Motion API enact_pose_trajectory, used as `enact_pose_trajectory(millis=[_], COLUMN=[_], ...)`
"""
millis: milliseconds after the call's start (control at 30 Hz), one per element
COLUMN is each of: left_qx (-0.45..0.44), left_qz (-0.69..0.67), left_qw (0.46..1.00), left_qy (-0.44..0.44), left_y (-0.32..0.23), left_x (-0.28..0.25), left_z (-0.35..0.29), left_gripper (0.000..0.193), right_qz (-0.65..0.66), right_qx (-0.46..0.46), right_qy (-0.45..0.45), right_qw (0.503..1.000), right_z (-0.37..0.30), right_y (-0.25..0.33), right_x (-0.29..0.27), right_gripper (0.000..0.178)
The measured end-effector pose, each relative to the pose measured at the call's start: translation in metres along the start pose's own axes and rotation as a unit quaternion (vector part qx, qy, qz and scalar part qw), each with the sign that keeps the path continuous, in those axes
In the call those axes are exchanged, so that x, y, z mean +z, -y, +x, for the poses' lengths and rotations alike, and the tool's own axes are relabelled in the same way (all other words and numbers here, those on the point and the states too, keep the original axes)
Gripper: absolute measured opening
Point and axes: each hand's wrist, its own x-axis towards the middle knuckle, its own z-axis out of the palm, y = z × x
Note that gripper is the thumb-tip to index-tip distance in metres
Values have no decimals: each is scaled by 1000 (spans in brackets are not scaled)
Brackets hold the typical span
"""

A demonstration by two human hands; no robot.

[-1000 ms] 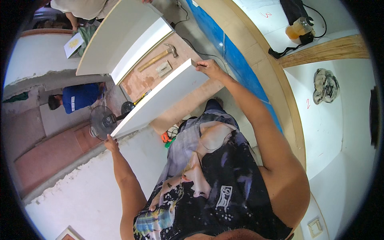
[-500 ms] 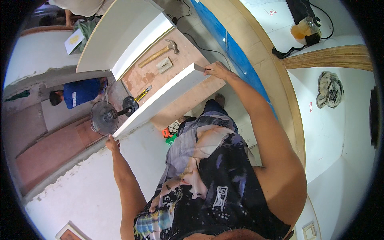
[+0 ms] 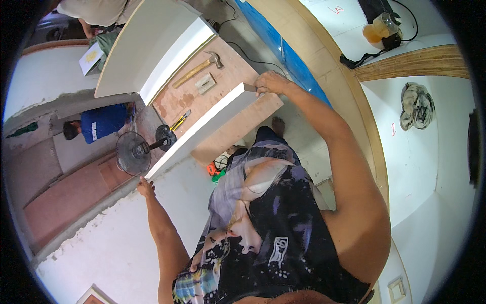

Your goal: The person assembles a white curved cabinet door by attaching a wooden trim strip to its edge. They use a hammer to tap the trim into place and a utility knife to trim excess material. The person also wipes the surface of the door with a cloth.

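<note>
Currently, the right hand (image 3: 270, 83) is gripping the right end of the white panel (image 3: 217, 121), while the left hand (image 3: 146, 187) is touching the panel's other end; I cannot tell whether it is grasping. The panel is crossing the counter (image 3: 235, 73), narrow edge upward, extending past the counter's left side. A claw hammer (image 3: 192, 72) is lying on the counter, and a fan (image 3: 134, 153) is standing left of the counter.

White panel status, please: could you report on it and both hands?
Right hand gripping white panel at its right end; left hand at left end. Panel slanting across brown board. Hammer and yellow tool lying beyond it.
</note>
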Motion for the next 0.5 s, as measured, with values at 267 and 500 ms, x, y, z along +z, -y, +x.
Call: enact_pose_trajectory(millis=[267, 500], left_qx=[33, 39], left_qz=[-1, -24], left_qw=[999, 999], left_qy=[4, -8], left_y=[-4, 10], left_x=[11, 11], left_z=[3, 11], left_gripper=[63, 65], right_qz=[-8, 28], right_qx=[-81, -70], right_qy=[-58, -94], right_qw=[995, 993], right_z=[12, 23], right_y=[42, 77], right_x=[-56, -82], right_gripper=[32, 41])
